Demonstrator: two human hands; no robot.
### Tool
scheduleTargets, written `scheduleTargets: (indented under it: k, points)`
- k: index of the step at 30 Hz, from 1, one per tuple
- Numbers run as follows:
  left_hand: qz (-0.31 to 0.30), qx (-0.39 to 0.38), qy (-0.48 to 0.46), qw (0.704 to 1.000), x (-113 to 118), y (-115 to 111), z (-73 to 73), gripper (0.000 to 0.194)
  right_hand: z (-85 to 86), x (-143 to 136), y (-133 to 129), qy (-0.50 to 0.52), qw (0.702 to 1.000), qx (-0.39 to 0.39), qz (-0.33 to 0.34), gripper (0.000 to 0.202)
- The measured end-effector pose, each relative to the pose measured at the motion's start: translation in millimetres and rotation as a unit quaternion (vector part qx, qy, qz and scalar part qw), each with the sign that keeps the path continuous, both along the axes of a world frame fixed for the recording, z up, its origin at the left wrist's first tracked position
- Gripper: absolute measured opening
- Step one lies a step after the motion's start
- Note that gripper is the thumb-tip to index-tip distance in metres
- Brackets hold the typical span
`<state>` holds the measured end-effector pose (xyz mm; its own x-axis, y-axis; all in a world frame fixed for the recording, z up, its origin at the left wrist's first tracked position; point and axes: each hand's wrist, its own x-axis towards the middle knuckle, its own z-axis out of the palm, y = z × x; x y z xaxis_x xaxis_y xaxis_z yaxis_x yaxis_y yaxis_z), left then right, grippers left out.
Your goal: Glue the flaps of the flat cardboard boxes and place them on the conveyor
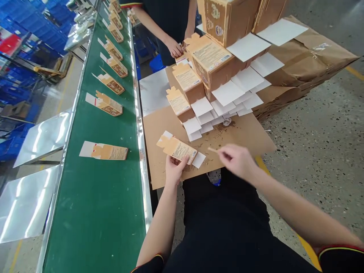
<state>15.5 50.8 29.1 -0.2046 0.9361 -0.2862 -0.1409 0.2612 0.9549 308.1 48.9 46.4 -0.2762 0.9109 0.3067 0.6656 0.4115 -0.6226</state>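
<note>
My left hand (174, 170) grips a small printed carton (179, 149) by its lower end, thumb on top, above the cardboard-covered table. White flaps show at both ends of the carton. To its right, my right hand (237, 161) is closed around a thin tan stick (213, 150) pointing left toward the carton; motion blurs both, and the stick is apart from the carton. Just beyond lie stacked cartons (179, 102) with white flaps (192, 125) fanned toward me. A small clear round dish (226, 121) rests beside the flaps.
On my left runs a green conveyor belt (99, 201) with a metal rail, carrying a row of cartons (110, 152). Across the table stands a co-worker, whose hands (174, 47) are at another carton. Taller carton stacks (230, 22) and brown paper-wrapped bundles (307, 60) stand at right.
</note>
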Motion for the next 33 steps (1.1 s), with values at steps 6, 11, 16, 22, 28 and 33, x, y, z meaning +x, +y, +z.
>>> scheduleTargets:
  k: [6,11,16,22,28,33]
  points:
    - [-0.002,0.01,0.015,1.0,2,-3,4.6,0.077,-43.9,-56,-38,-0.008,1.0,0.001,0.019,0.032]
    - [0.0,0.031,0.042,0.999,9,-8,7.2,0.082,-48.6,-58,-43,0.004,0.997,0.006,0.072,0.038]
    - [0.007,0.052,0.124,0.991,24,-21,0.0,0.082,-37.9,-48,-72,0.109,0.994,-0.003,0.03,0.032]
    - [0.007,0.071,0.215,0.974,32,-34,-2.6,0.079,-34.2,-25,-95,0.18,0.983,-0.037,-0.028,0.027]
    - [0.017,0.036,0.273,0.961,38,-36,-7.0,0.076,-33.1,-23,-107,0.215,0.968,-0.106,-0.07,0.027]
    - [0.015,0.047,0.189,0.981,26,-33,-8.2,0.081,-24.3,-22,-100,0.247,0.96,-0.117,-0.064,0.03]
